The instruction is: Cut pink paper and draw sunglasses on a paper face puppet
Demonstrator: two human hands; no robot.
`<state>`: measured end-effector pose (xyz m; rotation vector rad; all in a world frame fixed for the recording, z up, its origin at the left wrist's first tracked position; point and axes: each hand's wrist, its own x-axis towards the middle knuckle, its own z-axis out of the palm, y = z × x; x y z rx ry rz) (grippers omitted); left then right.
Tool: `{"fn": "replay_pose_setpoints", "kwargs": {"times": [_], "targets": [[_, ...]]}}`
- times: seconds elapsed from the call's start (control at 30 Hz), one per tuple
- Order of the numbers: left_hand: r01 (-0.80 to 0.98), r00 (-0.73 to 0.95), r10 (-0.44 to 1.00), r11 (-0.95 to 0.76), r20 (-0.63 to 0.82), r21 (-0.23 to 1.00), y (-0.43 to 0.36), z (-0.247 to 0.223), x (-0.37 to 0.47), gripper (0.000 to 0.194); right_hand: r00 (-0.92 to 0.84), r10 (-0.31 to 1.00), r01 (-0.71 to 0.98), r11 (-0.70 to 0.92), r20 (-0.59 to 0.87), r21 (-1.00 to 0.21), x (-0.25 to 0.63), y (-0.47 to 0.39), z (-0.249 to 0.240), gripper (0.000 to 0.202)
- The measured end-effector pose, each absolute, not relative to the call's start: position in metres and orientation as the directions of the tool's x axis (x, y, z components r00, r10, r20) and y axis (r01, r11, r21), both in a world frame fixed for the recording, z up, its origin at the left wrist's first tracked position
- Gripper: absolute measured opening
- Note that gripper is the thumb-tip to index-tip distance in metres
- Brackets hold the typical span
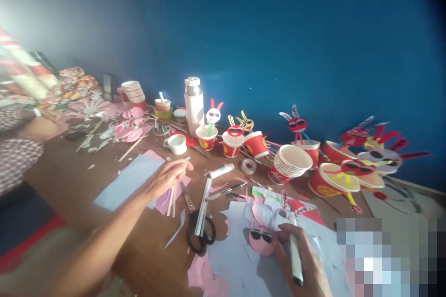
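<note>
My right hand (pixel 304 257) is closed around a white marker (pixel 295 253) with a dark end. Its fingertips touch the edge of a round pink paper face (pixel 262 240) with black sunglasses, lying on a pale sheet (pixel 240 267). My left hand (pixel 170 177) reaches over small pink and white paper pieces, its fingers loosely bent and apart, with nothing visible in them. Just beyond its fingertips lie a white glue stick (pixel 222 171) and black-handled scissors (pixel 202 232). White paper strips (pixel 204 206) rest across the scissors. A black pen (pixel 228 191) lies to their right.
Red paper cups (pixel 232 145) with paper-faced figures line the blue wall. A stack of cups (pixel 291 162), a tape roll (pixel 248 166) and a white bottle (pixel 194 106) stand nearby. Paper scraps (pixel 130 127) cover the far left, beside another person's checked sleeve (pixel 21 160).
</note>
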<state>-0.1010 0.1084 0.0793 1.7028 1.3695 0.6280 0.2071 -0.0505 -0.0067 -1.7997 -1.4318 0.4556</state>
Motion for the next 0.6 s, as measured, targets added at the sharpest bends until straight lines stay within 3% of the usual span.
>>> {"fn": "replay_pose_setpoints", "kwargs": {"times": [0.17,0.3,0.6], "targets": [[0.521,0.141,0.986,0.004,-0.090,0.853,0.104,0.071,-0.136,0.034,0.331,0.910,0.715,-0.070,0.249,-0.695,0.206,-0.049,-0.007,0.031],[0.564,0.097,0.993,0.005,-0.072,0.826,0.101,0.066,-0.141,0.029,0.245,0.925,0.771,-0.005,0.289,-0.637,0.212,-0.049,-0.011,0.025],[0.690,0.197,0.980,-0.120,-0.026,0.714,0.106,0.069,-0.115,0.030,0.082,0.923,0.854,0.129,0.375,-0.504,0.226,-0.048,-0.016,0.025]]}}
